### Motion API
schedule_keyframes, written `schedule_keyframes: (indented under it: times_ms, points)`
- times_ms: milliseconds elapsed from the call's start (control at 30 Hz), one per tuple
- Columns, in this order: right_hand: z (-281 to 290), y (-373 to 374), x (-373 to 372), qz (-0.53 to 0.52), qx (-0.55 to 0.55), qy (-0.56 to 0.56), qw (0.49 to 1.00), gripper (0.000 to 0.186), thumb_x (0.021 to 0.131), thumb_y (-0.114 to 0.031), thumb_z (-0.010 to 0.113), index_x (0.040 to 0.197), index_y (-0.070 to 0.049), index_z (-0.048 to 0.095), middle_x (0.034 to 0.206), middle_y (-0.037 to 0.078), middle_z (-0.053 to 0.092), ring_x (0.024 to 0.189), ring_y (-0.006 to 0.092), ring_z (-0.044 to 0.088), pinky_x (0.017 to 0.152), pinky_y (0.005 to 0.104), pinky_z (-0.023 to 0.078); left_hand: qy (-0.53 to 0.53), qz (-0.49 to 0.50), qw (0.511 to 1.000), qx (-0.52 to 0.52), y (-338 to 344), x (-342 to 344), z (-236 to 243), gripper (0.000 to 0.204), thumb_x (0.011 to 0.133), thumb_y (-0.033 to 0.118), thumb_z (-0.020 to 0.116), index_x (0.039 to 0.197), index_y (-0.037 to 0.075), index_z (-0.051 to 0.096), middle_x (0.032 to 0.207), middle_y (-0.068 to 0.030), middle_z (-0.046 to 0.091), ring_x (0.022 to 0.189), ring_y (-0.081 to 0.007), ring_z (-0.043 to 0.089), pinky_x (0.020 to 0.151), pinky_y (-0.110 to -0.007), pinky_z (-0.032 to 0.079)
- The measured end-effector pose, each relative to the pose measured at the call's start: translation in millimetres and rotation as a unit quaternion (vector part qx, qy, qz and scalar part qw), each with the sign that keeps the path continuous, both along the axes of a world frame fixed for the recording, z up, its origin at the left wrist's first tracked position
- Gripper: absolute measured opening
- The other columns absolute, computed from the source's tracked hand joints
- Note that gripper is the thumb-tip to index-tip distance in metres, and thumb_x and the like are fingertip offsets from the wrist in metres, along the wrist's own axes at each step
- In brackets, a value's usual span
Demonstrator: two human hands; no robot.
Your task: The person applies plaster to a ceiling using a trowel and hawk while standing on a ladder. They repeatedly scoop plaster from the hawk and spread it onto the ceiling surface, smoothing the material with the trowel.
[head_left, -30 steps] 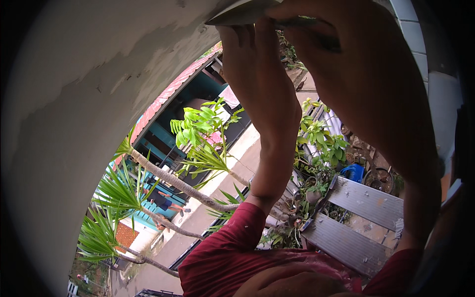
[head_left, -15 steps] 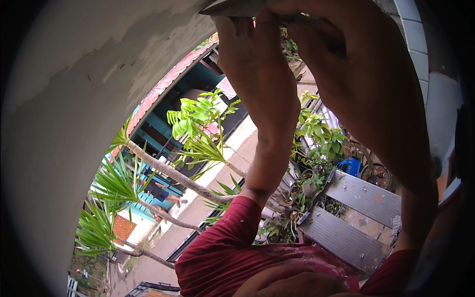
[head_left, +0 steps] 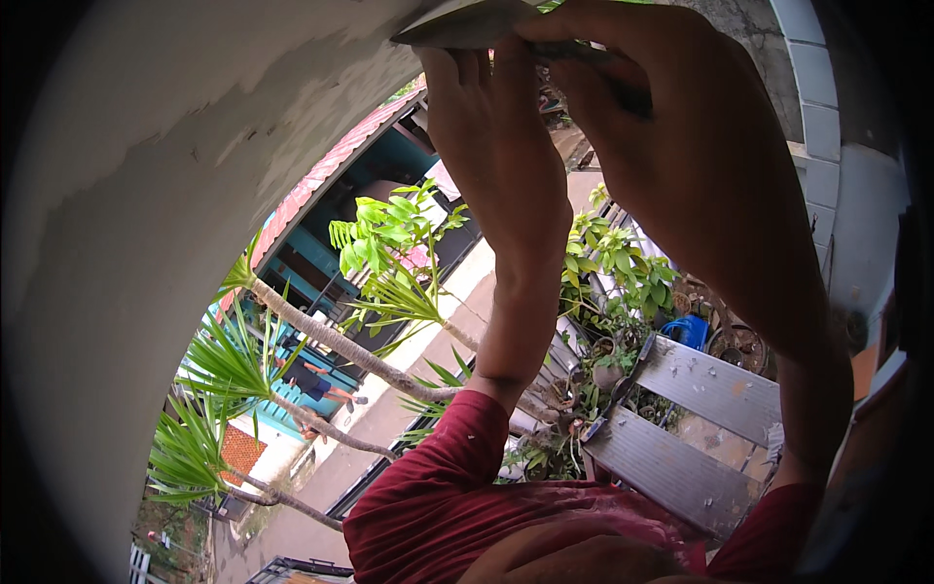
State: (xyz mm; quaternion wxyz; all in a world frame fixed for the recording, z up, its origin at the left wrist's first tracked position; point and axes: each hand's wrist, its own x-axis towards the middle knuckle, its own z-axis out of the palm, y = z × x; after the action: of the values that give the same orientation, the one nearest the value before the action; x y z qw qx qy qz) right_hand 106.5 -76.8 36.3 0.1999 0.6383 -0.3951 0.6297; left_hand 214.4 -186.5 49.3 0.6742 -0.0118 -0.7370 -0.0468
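Note:
At the top of the view, a putty knife point(head_left: 467, 26) with a broad grey metal blade lies with its tip against the pale wall point(head_left: 126, 234). My right hand point(head_left: 662, 97) is closed round its handle, with a finger along the blade's base. My left hand point(head_left: 501, 156) is raised beside it, fingers bent up against the underside of the blade; their tips are hidden behind the metal. A patchy band of lighter and darker grey coating runs over the wall close to the blade.
Below me is a metal platform with slats point(head_left: 681, 467), specked with white bits. Potted plants point(head_left: 623, 263) and a blue container point(head_left: 686, 332) are beside it. Spiky-leaved trees point(head_left: 331, 336) rise at the left. Beyond a paved lane, a person point(head_left: 316, 382) is near a turquoise building.
Both hands and the putty knife have come slightly lower, and my forearms have shifted a little left. More of the blade's flat face shows now.

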Motion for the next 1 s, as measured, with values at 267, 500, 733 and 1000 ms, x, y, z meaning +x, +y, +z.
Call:
schedule_keyframes:
  times_ms: [267, 500, 733, 1000]
  points:
    - [10.2, -19.5, 13.1, -0.001, -0.029, 0.003, 1.0, 0.033, 0.091, -0.012, 0.064, 0.122, -0.001, 0.066, 0.09, 0.017, 0.073, 0.071, 0.027, 0.069, 0.065, 0.0385, 0.055, -0.069, 0.223, 0.958, -0.164, -25.4, 19.2, 16.0, 0.019, 0.094, 0.002, 0.06, 0.111, 0.001, 0.066, 0.105, -0.0172, 0.062, 0.095, -0.0332, 0.066, 0.079, -0.041, 0.05]
    - [14.4, -35.0, 14.6, -0.008, -0.043, 0.008, 0.999, 0.032, 0.091, -0.012, 0.064, 0.12, -0.001, 0.067, 0.09, 0.017, 0.073, 0.072, 0.0283, 0.07, 0.066, 0.0396, 0.055, -0.054, 0.163, 0.982, -0.072, -19.8, 8.0, 16.1, 0.015, 0.096, 0.002, 0.059, 0.109, 0.0, 0.066, 0.109, -0.0171, 0.062, 0.092, -0.0292, 0.066, 0.079, -0.034, 0.05]
    - [13.1, -31.4, 13.7, -0.013, -0.047, 0.007, 0.999, 0.03, 0.091, -0.012, 0.064, 0.119, -0.001, 0.067, 0.09, 0.018, 0.073, 0.072, 0.0296, 0.07, 0.067, 0.0406, 0.056, 0.015, -0.18, 0.969, 0.17, -11.8, -3.5, 13.4, 0.016, 0.102, 0.01, 0.057, 0.113, -0.002, 0.059, 0.105, -0.0074, 0.065, 0.092, -0.0142, 0.062, 0.081, -0.03, 0.047]
    - [9.3, -34.6, 5.2, -0.018, -0.044, -0.004, 0.999, 0.029, 0.091, -0.012, 0.064, 0.117, 0.0, 0.068, 0.089, 0.018, 0.073, 0.072, 0.0311, 0.071, 0.068, 0.0419, 0.057, -0.019, -0.173, 0.975, 0.138, -19.8, -11.6, 9.2, 0.022, 0.101, 0.013, 0.058, 0.12, 0.0, 0.056, 0.112, -0.0068, 0.066, 0.099, -0.0127, 0.063, 0.089, -0.033, 0.053]
